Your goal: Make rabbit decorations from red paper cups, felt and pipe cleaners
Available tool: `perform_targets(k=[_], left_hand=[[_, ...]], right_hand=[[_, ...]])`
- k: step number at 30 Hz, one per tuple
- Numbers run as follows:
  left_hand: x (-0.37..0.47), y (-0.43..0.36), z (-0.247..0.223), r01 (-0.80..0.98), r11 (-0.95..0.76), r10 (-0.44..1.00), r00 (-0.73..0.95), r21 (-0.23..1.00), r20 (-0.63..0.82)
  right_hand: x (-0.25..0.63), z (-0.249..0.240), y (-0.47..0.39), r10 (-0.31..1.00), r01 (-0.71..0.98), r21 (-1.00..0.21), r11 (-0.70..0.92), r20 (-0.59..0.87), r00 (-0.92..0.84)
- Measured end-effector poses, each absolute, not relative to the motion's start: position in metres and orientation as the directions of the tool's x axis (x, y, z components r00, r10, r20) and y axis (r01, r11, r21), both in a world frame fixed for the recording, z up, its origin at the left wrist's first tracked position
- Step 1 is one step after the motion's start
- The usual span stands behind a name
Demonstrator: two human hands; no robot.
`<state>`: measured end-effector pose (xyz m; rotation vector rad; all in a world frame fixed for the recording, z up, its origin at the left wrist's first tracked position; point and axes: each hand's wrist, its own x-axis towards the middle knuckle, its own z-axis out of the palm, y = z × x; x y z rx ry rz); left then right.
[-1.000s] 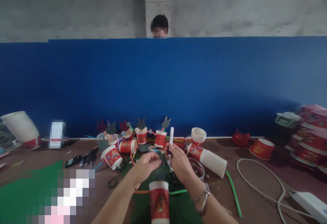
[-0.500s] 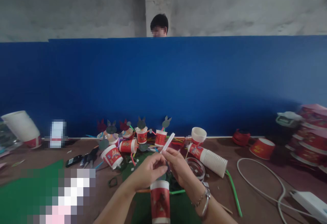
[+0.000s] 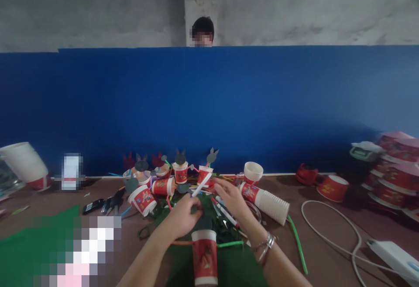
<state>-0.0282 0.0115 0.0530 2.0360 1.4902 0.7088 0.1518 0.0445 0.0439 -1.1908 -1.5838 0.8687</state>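
My left hand [image 3: 182, 216] is closed on the lower end of a slim white strip [image 3: 203, 184], which points up and to the right. My right hand [image 3: 231, 198] is apart from it, fingers stretched out and holding nothing, above several pens [image 3: 227, 215]. Directly in front of me a red paper cup [image 3: 204, 256] stands upright on dark green paper [image 3: 183, 267]. An orange stick [image 3: 182, 243] and a green stick [image 3: 230, 244] extend from its sides. A dark paper piece [image 3: 203, 223] shows just behind its rim.
Cup figures with paper animal heads [image 3: 180, 171] cluster at the back. A stack of paper cups [image 3: 270, 206] lies at the right, beside a green stick [image 3: 297, 245]. Farther right are a white cable [image 3: 327, 204] and a power strip [image 3: 393, 256]. A blue partition [image 3: 209, 103] rises behind; a person [image 3: 203, 31] is beyond it.
My right hand has let go of the white strip and moved slightly right, its fingers opening. The strip has shifted left and down in my left hand.
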Motion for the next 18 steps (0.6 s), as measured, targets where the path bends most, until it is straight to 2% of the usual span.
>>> perform_targets(k=[1,2,5,8,13,16,18], left_hand=[[-0.033,0.015,0.048,0.726,-0.219,0.971,0.226,0.652,0.075],[-0.038,0.019,0.042,0.747,-0.175,0.978,0.205,0.641,0.027],[-0.047,0.029,0.027,0.753,-0.146,0.979,0.204,0.642,-0.017],[-0.046,0.035,0.021,0.729,-0.177,0.975,0.222,0.661,0.016],[-0.042,0.039,0.032,0.676,-0.241,0.969,0.135,0.696,0.206],[-0.042,0.038,0.042,0.635,-0.256,0.952,0.034,0.729,0.304],[-0.042,0.036,0.046,0.599,-0.276,0.934,-0.018,0.751,0.357]], right_hand=[[0.162,0.042,0.05,0.962,0.475,-0.842,0.258,0.268,-0.049],[0.17,0.039,0.055,0.966,0.663,-0.714,0.226,0.254,-0.055],[0.186,0.028,0.061,0.976,0.809,-0.562,0.172,0.209,-0.062],[0.186,0.014,0.059,0.98,0.885,-0.442,0.145,0.187,-0.067],[0.176,0.006,0.056,0.981,0.947,-0.299,0.118,0.181,-0.065],[0.17,0.021,0.051,0.972,0.946,-0.295,0.135,0.226,-0.068],[0.163,0.036,0.044,0.955,0.906,-0.371,0.205,0.279,-0.102]])
